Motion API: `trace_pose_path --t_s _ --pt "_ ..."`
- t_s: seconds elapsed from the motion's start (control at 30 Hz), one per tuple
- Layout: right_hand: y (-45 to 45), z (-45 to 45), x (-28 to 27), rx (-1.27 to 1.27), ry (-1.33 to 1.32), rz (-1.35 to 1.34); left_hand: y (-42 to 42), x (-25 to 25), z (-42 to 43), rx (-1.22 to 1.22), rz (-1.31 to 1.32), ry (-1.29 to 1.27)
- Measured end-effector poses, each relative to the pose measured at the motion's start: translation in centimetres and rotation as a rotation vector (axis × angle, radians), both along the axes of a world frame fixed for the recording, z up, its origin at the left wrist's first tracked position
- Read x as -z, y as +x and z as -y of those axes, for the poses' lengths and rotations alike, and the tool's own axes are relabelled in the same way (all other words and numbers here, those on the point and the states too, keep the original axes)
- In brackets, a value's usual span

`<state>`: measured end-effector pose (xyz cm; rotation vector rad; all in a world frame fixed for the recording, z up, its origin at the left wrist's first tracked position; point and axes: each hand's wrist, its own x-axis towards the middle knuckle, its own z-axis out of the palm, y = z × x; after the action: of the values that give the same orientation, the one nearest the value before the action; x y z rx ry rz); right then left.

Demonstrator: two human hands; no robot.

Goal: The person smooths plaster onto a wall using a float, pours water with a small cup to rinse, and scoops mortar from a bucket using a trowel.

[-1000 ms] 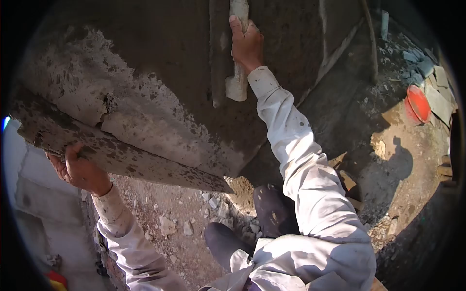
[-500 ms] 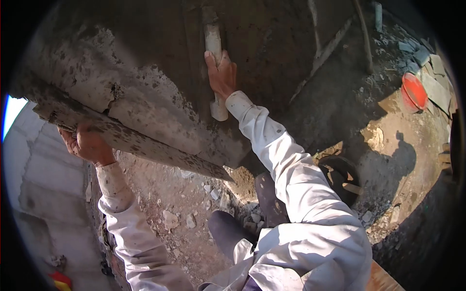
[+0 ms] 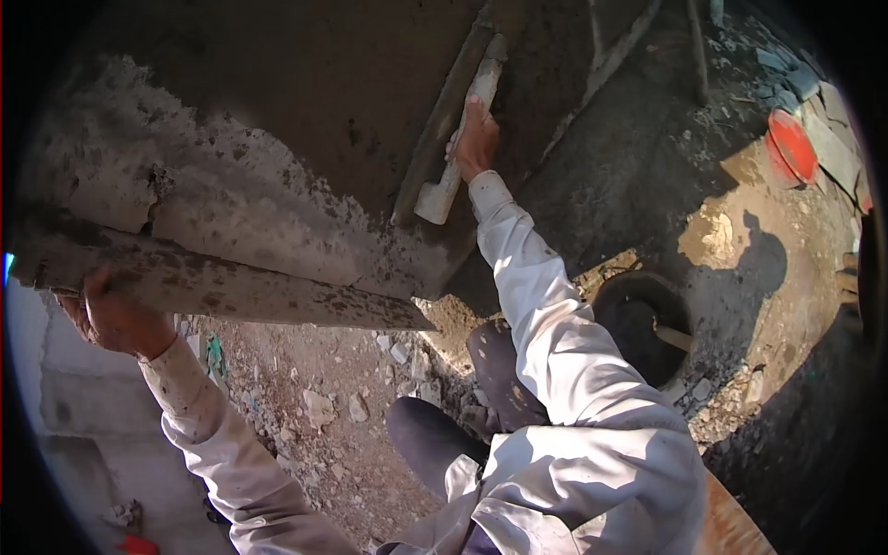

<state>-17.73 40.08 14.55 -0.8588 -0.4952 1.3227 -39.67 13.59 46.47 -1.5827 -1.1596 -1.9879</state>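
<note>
My left hand (image 3: pixel 118 314) is wrapped round the lower edge of a long, mortar-spotted board (image 3: pixel 250 289), which lies along the bottom of the wall. Rough pale plaster (image 3: pixel 231 199) shows just above the board, with darker wet plaster (image 3: pixel 305 83) further up. My right hand (image 3: pixel 475 139) grips the pale handle of a long float (image 3: pixel 442 199). The float's narrow blade lies tilted against the dark plaster, its top leaning right. Part of the handle is hidden by my fingers.
A dark round bucket (image 3: pixel 629 324) with a wooden handle in it stands right of my right sleeve. Further right are a red bowl (image 3: pixel 791 148) and broken slabs (image 3: pixel 832 157). Rubble (image 3: pixel 319 407) covers the ground by my legs. Two poles or strips stand at the upper right.
My right hand and the float went down and left, then right, and the float is now tilted. The left hand has shifted a little left and down with the board, which lies flatter.
</note>
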Motion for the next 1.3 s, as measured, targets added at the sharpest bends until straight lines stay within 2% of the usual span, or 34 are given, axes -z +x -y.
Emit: trace_pose_path --t_s 0.13,0.17,0.2,0.3,0.4,0.5,0.53,0.63,0.67,0.77,0.8,0.83,0.87,1.03,1.07,1.17,1.23,1.3 --pt "-3.3 2.9 1.6 0.071 -0.046 0.014 -1.2 0.3 -0.6 0.04 0.019 0.071" --pt "-3.6 4.3 0.1 0.046 -0.011 0.051 -1.1 0.2 -0.8 0.069 0.039 0.096" --pt "-4.0 5.6 -1.5 0.02 0.039 0.102 -2.3 -0.1 -0.5 -0.165 -0.169 0.066" --pt "-6.1 6.0 -5.8 0.087 0.315 0.382 -0.7 0.0 -0.6 -0.086 -0.021 0.065" --pt "-5.1 6.3 -14.3 0.108 0.595 0.467 -0.6 -0.1 -0.3 -0.219 -0.06 0.072" --pt "-3.2 2.8 -21.8 0.092 0.746 0.613 0.3 -0.1 -0.1 -0.18 0.005 0.067" --pt "-2.7 0.8 -23.8 0.186 0.781 0.634 -0.6 0.1 -0.3 -0.208 -0.059 0.077" --pt "0.2 -5.7 -27.5 0.401 0.804 0.661 -0.4 0.3 -0.1 -0.169 0.018 0.072" --pt "1.5 -8.4 -27.8 0.349 0.754 0.592 -0.3 0.3 0.0 -0.132 0.013 0.065" --pt "7.2 -9.0 -25.6 0.175 0.508 0.29 -0.4 0.3 0.1 -0.025 -0.007 0.039" --pt "7.8 -11.8 -23.1 0.15 0.435 0.222 -0.2 0.4 0.1 -0.05 0.039 0.058" --pt "8.0 -14.7 -19.8 0.125 0.357 0.155 -1.2 0.8 0.2 -0.13 -0.076 0.049" --pt "8.5 -14.7 -17.0 0.107 0.296 0.092 -2.7 0.9 0.7 -0.209 -0.192 0.034" --pt "7.5 -12.6 -4.2 0.09 -0.051 -0.148 -3.5 0.6 0.7 -0.375 -0.394 0.036" --pt "6.8 -12.2 -2.1 0.101 -0.079 -0.151 -2.7 0.7 0.4 -0.406 -0.519 0.066" --pt "4.1 -9.9 2.3 0.111 -0.129 -0.146 -3.3 0.6 0.4 -0.41 -0.532 0.054" --pt "2.4 -7.1 3.5 0.104 -0.126 -0.129 -4.5 -0.1 0.7 -0.59 -0.86 0.105" --pt "0.6 -3.6 3.4 0.072 -0.114 -0.075 -2.1 0.2 0.0 -0.091 -0.259 0.042"
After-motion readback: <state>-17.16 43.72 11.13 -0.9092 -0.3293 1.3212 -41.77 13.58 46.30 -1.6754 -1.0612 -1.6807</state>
